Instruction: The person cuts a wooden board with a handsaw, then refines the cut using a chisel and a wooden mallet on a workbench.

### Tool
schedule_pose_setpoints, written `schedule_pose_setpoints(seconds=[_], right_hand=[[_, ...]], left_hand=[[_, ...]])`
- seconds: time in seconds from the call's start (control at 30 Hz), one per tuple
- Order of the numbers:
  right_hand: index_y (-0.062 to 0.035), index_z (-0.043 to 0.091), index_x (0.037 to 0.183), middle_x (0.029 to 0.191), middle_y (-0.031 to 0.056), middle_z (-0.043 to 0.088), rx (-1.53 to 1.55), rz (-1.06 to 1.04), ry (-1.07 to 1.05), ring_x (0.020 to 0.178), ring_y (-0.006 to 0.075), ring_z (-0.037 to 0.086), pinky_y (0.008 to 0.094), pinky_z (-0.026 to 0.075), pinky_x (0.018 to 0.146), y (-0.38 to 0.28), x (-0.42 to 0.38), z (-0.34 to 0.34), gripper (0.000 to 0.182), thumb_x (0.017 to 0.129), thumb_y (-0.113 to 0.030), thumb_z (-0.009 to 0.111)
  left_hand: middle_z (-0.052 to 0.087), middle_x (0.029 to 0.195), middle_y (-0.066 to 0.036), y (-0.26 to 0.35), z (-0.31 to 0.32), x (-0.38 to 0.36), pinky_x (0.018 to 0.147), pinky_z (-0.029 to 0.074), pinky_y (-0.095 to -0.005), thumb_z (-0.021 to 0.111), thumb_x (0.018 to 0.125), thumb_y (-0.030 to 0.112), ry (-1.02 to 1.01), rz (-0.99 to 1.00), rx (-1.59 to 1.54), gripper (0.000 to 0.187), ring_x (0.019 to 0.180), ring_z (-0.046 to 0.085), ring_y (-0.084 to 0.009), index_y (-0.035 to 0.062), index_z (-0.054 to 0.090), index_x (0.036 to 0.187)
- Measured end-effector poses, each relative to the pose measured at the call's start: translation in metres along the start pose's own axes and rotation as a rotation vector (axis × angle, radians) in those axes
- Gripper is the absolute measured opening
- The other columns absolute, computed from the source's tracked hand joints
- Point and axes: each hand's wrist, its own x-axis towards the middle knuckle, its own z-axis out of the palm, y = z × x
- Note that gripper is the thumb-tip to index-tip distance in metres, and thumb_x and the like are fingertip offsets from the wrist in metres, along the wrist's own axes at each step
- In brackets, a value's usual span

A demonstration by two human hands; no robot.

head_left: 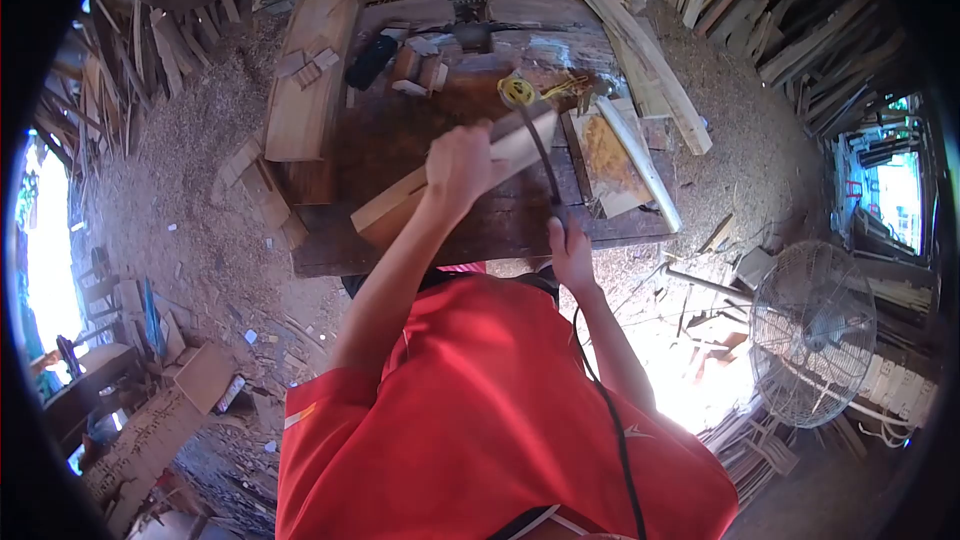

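Wooden board [517, 147] slanting near-left to far-right

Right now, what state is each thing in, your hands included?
Left hand: gripping wooden block
Wooden block: held, slanting
Right hand: closed around dark strip
Dark strip: held, curved
Workbench: cluttered with wood
Fan: cage on; can't tell whether spinning

Left hand [460, 172] reaches farther forward than right hand [572, 256], both curled.
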Motion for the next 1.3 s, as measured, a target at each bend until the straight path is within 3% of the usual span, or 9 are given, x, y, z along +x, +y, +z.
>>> schedule_pose_setpoints(seconds=[0.1,0.13,0.23,0.37,0.43,0.5,1.07,1.17,1.3], right_hand=[[0.0059,0.053,0.146,0.111,0.0377,0.07,0.009,0.136,-0.187,0.106,0.0596,0.065,0.0622,0.052,0.09,-0.051,0.005,-0.005,0.054,0.112,-0.035,0.051],[0.0076,0.052,0.146,0.108,0.0373,0.07,-0.032,-0.075,-0.048,0.103,0.0588,0.066,0.0604,0.054,0.087,-0.029,0.0,0.009,0.053,0.112,-0.033,0.051],[0.0079,0.052,0.146,0.11,0.0381,0.07,0.06,-0.166,0.073,0.105,0.0584,0.066,0.0592,0.054,0.088,-0.004,-0.008,0.01,0.053,0.111,-0.032,0.051],[0.0047,0.054,0.143,0.104,0.0369,0.071,-0.02,0.04,-0.05,0.1,0.058,0.068,0.0597,0.055,0.083,-0.001,-0.012,0.011,0.048,0.11,-0.029,0.054],[0.002,0.057,0.125,0.082,0.0268,0.068,0.003,-0.117,0.109,0.08,0.0505,0.07,0.056,0.052,0.069,0.013,-0.016,0.019,0.036,0.111,-0.031,0.054],[0.0007,0.058,0.117,0.071,0.0215,0.066,0.015,-0.176,0.184,0.07,0.0455,0.071,0.0533,0.051,0.061,0.02,-0.013,0.019,0.032,0.111,-0.031,0.054],[-0.0007,0.06,0.114,0.07,0.0158,0.064,0.041,-0.164,0.289,0.06,0.0359,0.068,0.0457,0.048,0.056,0.036,-0.032,0.024,0.025,0.111,-0.025,0.054],[0.0065,0.057,0.136,0.083,0.0313,0.071,0.073,-0.052,0.205,0.08,0.0537,0.071,0.0569,0.055,0.068,0.028,-0.027,0.015,0.047,0.109,-0.032,0.057],[0.005,0.059,0.131,0.081,0.0311,0.069,0.059,-0.073,0.182,0.079,0.0538,0.07,0.0574,0.053,0.067,0.007,-0.013,0.008,0.042,0.109,-0.031,0.056]], left_hand=[[0.078,0.096,-0.024,-0.017,-0.008,0.01,0.084,0.062,-0.0489,0.089,0.074,0.042,-0.04,0.023,-0.027,0.058,0.094,0.077,-0.0407,0.0043,0.074,0.115],[0.078,0.093,-0.02,-0.014,-0.01,0.005,0.079,0.064,-0.0456,0.09,0.075,0.044,-0.006,0.072,0.02,0.054,0.087,0.078,-0.0378,0.0055,0.073,0.109],[0.078,0.092,-0.02,0.001,-0.01,-0.005,0.078,0.064,-0.0455,0.09,0.076,0.042,0.021,0.097,0.075,0.054,0.087,0.078,-0.0372,0.0046,0.072,0.111],[0.078,0.089,-0.017,0.004,-0.006,-0.009,0.076,0.063,-0.046,0.09,0.077,0.039,0.02,0.071,0.07,0.051,0.085,0.078,-0.0363,0.0065,0.069,0.11],[0.078,0.088,-0.017,0.005,-0.005,-0.01,0.076,0.063,-0.046,0.089,0.077,0.039,-0.005,0.083,0.093,0.05,0.084,0.078,-0.0363,0.0066,0.069,0.109],[0.077,0.087,-0.017,0.006,-0.009,-0.007,0.075,0.063,-0.046,0.089,0.078,0.04,-0.01,0.092,0.107,0.049,0.083,0.078,-0.0361,0.0067,0.069,0.108],[0.077,0.088,-0.019,0.011,-0.007,-0.011,0.074,0.063,-0.0478,0.091,0.075,0.042,-0.014,0.082,0.078,0.051,0.085,0.077,-0.0388,0.0078,0.069,0.106],[0.077,0.087,-0.019,0.007,-0.006,-0.01,0.074,0.063,-0.0476,0.092,0.075,0.043,-0.003,0.113,0.074,0.051,0.085,0.077,-0.0382,0.0086,0.069,0.105],[0.077,0.085,-0.017,0.012,-0.003,-0.014,0.073,0.063,-0.0467,0.091,0.076,0.044,-0.003,0.093,0.12,0.051,0.083,0.078,-0.0364,0.0095,0.069,0.106]])
